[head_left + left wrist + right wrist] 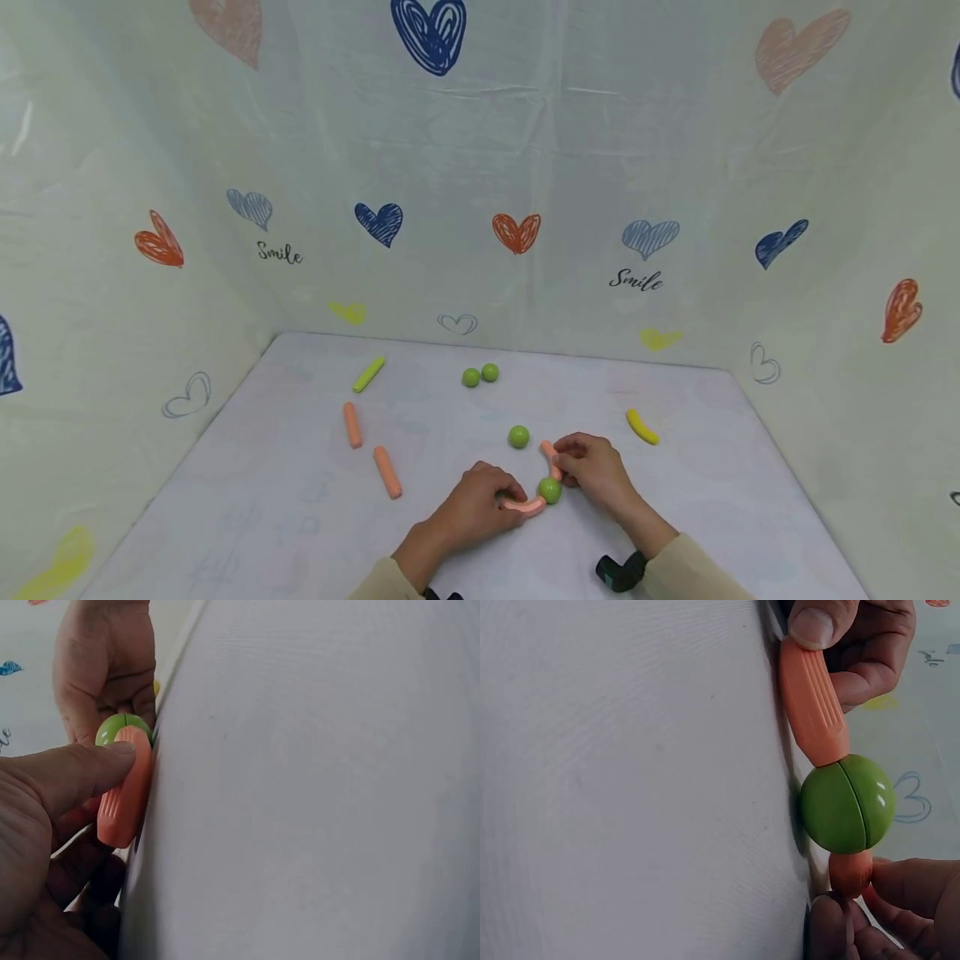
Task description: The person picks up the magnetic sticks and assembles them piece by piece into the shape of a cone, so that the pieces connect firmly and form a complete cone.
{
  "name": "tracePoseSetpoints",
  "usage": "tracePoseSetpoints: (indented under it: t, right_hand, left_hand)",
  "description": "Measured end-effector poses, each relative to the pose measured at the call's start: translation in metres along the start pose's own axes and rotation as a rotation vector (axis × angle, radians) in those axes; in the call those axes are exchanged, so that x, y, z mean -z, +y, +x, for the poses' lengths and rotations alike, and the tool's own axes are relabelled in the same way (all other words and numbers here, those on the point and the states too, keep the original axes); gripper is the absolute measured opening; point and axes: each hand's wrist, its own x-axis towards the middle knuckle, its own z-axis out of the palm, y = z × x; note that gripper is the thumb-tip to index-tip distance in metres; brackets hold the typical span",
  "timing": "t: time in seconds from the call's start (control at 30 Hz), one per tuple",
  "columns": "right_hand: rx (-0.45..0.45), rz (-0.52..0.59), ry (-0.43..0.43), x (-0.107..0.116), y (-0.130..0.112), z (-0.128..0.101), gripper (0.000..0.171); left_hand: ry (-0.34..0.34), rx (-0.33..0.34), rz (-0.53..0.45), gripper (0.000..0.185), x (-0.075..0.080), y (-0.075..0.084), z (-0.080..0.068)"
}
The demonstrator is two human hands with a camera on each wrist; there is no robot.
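While the left hand (pixel 477 504) is grasping one curved orange rod (pixel 527 507) between thumb and fingers, the right hand (pixel 594 469) is pinching a second curved orange rod (pixel 549 451). Between these two pieces, a seamed green ball (pixel 550 490) is sitting with an end of each rod touching it, the three forming a bent chain near the front of the white table (pixel 300 525). Fine ridges are running along the rod in the left hand.

Just beyond the right hand's rod, a lone green ball (pixel 518 437) is resting, and farther back a pair of green balls (pixel 470 377) is lying side by side. Off to the left, two straight orange rods (pixel 387 472) are lying apart, with a lime-green rod (pixel 368 375) slanting behind them. To the right, a curved yellow rod (pixel 642 427) is lying well apart from the hands. Behind everything, a pale sheet (pixel 570 167) printed with hearts is hanging.
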Motion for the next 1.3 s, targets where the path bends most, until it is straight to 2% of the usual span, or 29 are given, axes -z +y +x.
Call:
tracePoseSetpoints:
  t: [0.13, 0.3, 0.67, 0.8, 1.0, 1.3]
  right_hand:
    - [0.019, -0.067, 0.011, -0.003, -0.001, 0.000, 0.010]
    - [0.027, -0.099, 0.017, -0.002, 0.000, 0.000, 0.014]
    - [0.048, -0.057, 0.046, 0.004, 0.013, -0.017, 0.020]
    - [0.092, -0.026, 0.035, 0.003, 0.018, -0.024, 0.024]
    - [0.163, -0.090, 0.007, -0.001, 0.022, -0.027, 0.028]
    - [0.169, -0.106, -0.019, 0.003, 0.023, -0.032, 0.029]
  left_hand:
    - [0.007, -0.022, 0.021, 0.009, -0.001, -0.001, 0.001]
    - [0.033, -0.008, 0.044, 0.010, -0.005, 0.000, 0.002]
    - [0.085, 0.031, 0.060, 0.015, -0.008, 0.009, 0.003]
    - [0.092, 0.037, 0.068, 0.017, -0.010, 0.010, 0.003]
    - [0.079, 0.040, 0.064, 0.020, -0.008, 0.010, 0.002]
    - [0.018, 0.060, 0.022, 0.015, -0.003, 0.008, -0.002]
